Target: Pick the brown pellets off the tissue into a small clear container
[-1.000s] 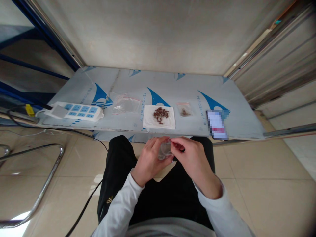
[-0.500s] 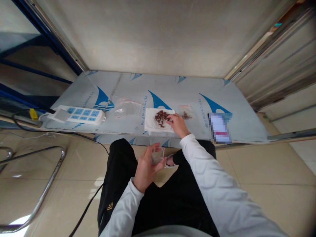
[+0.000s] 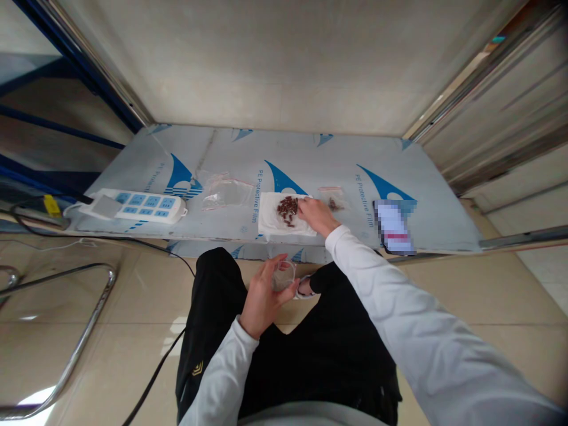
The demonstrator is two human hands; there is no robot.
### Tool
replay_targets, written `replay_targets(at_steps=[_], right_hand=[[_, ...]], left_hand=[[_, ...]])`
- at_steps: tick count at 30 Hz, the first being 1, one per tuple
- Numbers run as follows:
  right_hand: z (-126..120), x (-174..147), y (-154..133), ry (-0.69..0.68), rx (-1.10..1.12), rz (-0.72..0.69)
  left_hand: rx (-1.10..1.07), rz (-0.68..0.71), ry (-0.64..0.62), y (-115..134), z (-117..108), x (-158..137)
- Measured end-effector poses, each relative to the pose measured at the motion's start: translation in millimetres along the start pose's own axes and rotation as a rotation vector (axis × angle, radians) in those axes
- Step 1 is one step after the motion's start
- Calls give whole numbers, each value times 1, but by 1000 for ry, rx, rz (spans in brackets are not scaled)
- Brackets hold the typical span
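My left hand [image 3: 261, 296] is wrapped round a small clear plastic cup [image 3: 284, 276], held above my lap just off the shelf's front edge. Its mouth faces up, and I make out nothing inside. On the shelf, a pile of small brown capsule-like pieces [image 3: 287, 208] lies on a white paper tissue [image 3: 268, 223]. My right hand [image 3: 316, 214] reaches to the right side of that pile, its fingertips pinched together among the pieces. What sits between those fingers is too small to tell. Beside this hand is a little clear zip bag [image 3: 332, 194] with some brown bits in it.
Left of the tissue lie clear plastic bags [image 3: 228, 192]. A white power strip [image 3: 146, 205] with a plugged-in adapter is at the left end of the film-covered shelf [image 3: 293, 151]. A phone [image 3: 394, 228] lies near the front edge at right. A metal chair frame [image 3: 93, 319] stands lower left.
My right hand has shifted slightly up and left, further onto the brown pieces. The left hand holds the cup in nearly the same place.
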State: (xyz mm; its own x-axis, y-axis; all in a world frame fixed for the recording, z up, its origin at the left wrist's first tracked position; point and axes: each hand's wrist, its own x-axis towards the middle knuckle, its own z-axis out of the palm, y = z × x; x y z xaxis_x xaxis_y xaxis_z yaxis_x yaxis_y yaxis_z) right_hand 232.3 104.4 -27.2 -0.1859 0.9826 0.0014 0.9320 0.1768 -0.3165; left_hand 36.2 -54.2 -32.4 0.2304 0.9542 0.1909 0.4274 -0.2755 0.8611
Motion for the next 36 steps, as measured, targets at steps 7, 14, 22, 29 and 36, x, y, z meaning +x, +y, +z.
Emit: replay_targets(at_steps=[7, 14, 22, 29, 36], right_hand=[[-42, -55, -31, 181, 305, -8], [-74, -126, -79, -66, 513, -172], [-75, -121, -81, -53, 246, -260], [-71, -132, -87, -26, 358, -318], [-35, -86, -39, 276, 419, 23]], left_hand=[[10, 10, 37, 0, -2, 11], [14, 79, 37, 12, -3, 24], [24, 127, 103, 20, 3, 20], [0, 113, 126, 19, -3, 18], [14, 65, 194, 14, -7, 16]])
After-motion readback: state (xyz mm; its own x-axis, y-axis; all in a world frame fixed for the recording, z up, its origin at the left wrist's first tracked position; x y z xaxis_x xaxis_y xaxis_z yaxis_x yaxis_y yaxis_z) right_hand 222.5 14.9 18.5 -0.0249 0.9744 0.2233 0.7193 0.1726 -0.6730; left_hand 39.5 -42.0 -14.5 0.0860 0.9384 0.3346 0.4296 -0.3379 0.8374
